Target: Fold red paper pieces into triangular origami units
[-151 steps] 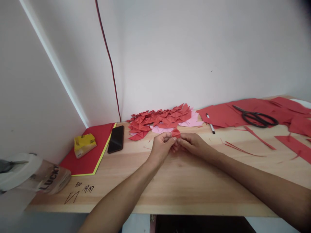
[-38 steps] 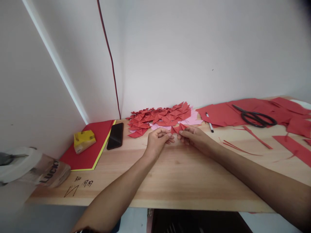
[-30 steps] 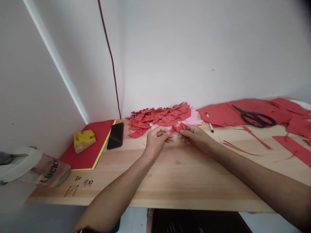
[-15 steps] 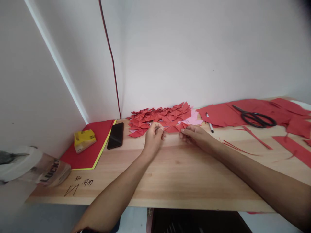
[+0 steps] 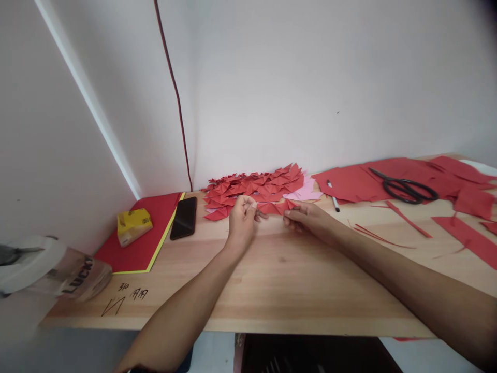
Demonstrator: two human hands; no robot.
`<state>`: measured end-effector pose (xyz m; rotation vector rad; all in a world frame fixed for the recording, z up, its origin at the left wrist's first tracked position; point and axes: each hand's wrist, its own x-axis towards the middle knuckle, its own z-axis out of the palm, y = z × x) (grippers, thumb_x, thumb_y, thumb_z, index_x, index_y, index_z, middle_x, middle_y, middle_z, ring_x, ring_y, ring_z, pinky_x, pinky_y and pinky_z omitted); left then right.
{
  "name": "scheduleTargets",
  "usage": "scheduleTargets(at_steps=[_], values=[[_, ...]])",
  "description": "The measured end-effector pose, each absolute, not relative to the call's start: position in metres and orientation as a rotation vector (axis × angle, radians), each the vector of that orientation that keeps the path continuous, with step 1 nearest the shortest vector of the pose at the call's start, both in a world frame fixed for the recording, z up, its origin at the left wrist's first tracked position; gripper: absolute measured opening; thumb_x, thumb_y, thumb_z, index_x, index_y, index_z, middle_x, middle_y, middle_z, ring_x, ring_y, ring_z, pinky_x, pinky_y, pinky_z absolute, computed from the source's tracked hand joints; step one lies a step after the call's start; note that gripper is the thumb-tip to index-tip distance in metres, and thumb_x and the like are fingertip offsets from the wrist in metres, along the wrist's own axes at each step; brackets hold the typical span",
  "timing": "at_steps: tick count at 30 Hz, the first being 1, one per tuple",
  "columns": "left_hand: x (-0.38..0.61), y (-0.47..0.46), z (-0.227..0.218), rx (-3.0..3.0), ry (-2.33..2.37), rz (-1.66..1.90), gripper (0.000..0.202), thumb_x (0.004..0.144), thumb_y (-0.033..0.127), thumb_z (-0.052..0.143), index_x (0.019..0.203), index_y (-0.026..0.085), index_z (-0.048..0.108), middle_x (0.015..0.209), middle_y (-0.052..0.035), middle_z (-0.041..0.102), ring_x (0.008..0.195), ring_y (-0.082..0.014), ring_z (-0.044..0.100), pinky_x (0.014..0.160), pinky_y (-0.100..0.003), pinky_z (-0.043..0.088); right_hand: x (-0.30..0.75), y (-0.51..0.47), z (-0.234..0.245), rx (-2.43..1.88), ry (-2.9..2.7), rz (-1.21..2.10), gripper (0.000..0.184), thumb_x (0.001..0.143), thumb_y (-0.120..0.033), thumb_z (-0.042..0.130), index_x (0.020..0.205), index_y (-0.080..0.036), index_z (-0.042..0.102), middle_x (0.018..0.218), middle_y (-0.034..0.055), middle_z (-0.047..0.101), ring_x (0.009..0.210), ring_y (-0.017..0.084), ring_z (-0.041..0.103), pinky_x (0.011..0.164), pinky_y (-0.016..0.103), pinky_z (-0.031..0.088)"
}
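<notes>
Between my hands a strip of folded red paper (image 5: pixel 276 208) stretches sideways in a zigzag. Its left end is pinched by my left hand (image 5: pixel 244 215), its right end by my right hand (image 5: pixel 303 216); both hands are closed. Just behind lies a heap of folded red paper pieces (image 5: pixel 252 185) with pointed tips, against the wall. Pink paper (image 5: pixel 305 190) shows at the heap's right side. My fingers hide parts of the strip's ends.
To the right lie a marker (image 5: pixel 334 197), black scissors (image 5: pixel 406 186) on red paper sheets (image 5: pixel 353 181), and thin red offcuts. Leftward are a phone (image 5: pixel 184 217), a yellow packet (image 5: pixel 134 225) on a red folder (image 5: pixel 116 256), and a plastic cup (image 5: pixel 85 274).
My right hand has turned slightly and more of the red paper strip shows between my hands. The whole view has shifted a little; both hands keep their hold.
</notes>
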<state>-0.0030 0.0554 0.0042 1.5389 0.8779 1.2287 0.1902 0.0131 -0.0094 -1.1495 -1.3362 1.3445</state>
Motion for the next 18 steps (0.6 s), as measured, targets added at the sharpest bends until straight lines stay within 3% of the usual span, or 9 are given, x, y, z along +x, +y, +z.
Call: scheduleTargets(at_steps=[5, 18], values=[[-0.007, 0.062, 0.002, 1.545, 0.899, 1.237, 0.017, 0.086, 0.034, 0.054, 0.082, 0.020, 0.045, 0.060, 0.0045, 0.054, 0.054, -0.0119, 0.060, 0.054, -0.022, 0.044, 0.192, 0.013, -0.007, -1.101, -1.317, 1.353, 0.034, 0.077, -0.049, 0.069, 0.091, -0.020, 0.056, 0.080, 0.0008, 0.065, 0.055, 0.009, 0.051, 0.047, 0.022, 0.039], [-0.009, 0.066, 0.001, 1.602, 0.943, 1.239, 0.012, 0.087, 0.029, 0.053, 0.081, 0.020, 0.047, 0.059, 0.0039, 0.056, 0.055, -0.0121, 0.060, 0.054, -0.021, 0.043, 0.202, 0.020, -0.016, -1.185, -1.204, 1.251, 0.035, 0.072, -0.050, 0.074, 0.079, -0.019, 0.060, 0.074, 0.0010, 0.064, 0.053, 0.008, 0.049, 0.048, 0.023, 0.037]])
